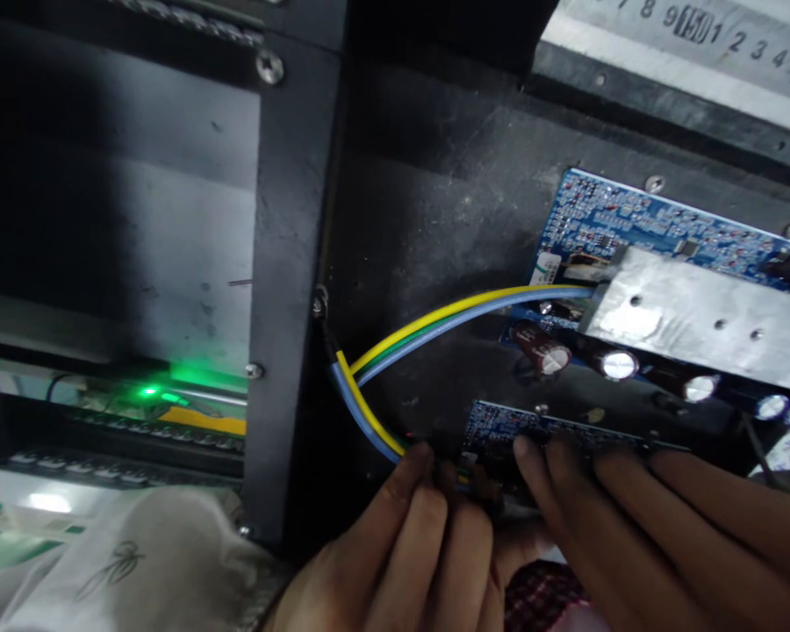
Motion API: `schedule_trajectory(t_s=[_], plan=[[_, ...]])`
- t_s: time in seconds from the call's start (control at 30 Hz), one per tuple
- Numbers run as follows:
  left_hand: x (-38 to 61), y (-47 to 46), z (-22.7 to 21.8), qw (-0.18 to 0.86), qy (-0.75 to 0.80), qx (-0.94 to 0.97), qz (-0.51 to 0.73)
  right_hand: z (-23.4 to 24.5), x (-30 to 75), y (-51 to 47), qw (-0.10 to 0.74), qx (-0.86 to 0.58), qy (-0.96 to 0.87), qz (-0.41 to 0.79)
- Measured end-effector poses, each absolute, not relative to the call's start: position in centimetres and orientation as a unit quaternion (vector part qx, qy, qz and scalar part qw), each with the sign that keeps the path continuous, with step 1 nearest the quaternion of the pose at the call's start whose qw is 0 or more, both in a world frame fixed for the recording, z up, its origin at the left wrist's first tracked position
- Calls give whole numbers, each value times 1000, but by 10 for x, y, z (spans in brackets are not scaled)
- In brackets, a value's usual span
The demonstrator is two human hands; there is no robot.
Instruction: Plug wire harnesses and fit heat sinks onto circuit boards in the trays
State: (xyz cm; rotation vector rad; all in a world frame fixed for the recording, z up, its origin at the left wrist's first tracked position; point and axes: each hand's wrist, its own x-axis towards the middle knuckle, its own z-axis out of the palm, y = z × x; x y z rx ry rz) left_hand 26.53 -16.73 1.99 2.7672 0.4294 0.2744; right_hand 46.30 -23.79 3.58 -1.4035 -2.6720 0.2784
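My left hand (pixel 401 549) is at the bottom centre, fingers curled and pinched on the end of a yellow, green and blue wire bundle (pixel 434 320) where it meets a small blue circuit board (pixel 500 426). My right hand (pixel 664 518) lies beside it with fingers stretched flat along the lower edge of that small board, touching it. The wires loop left, then run right to a larger blue circuit board (pixel 632 215) with a metal heat sink (pixel 704 316) and several capacitors (pixel 546 347). What is under my left fingertips is hidden.
A black metal chassis panel (pixel 434 193) backs the boards. A vertical black frame bar (pixel 290 263) with screws stands left of it. Beyond it, a green light (pixel 148 392) glows on other equipment. A metal ruler scale (pixel 730 35) runs along the top right. A white sleeve (pixel 125 562) is at the bottom left.
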Motion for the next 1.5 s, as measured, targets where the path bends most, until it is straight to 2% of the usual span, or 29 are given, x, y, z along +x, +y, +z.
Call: schedule_trajectory(t_s=[0.47,0.87,1.1,1.43,1.5], plan=[[266,-168,20,165,160,967,111,37,462,-231,59,-444,-891,71],[266,-168,21,167,160,968,99,39,462,-243,45,-494,-860,118],[266,-162,34,200,143,969,2,40,463,-242,47,-488,-864,113],[261,-170,20,166,160,964,135,39,459,-226,41,-462,-879,108],[257,-167,24,175,130,968,123,41,457,-222,39,-454,-883,111]])
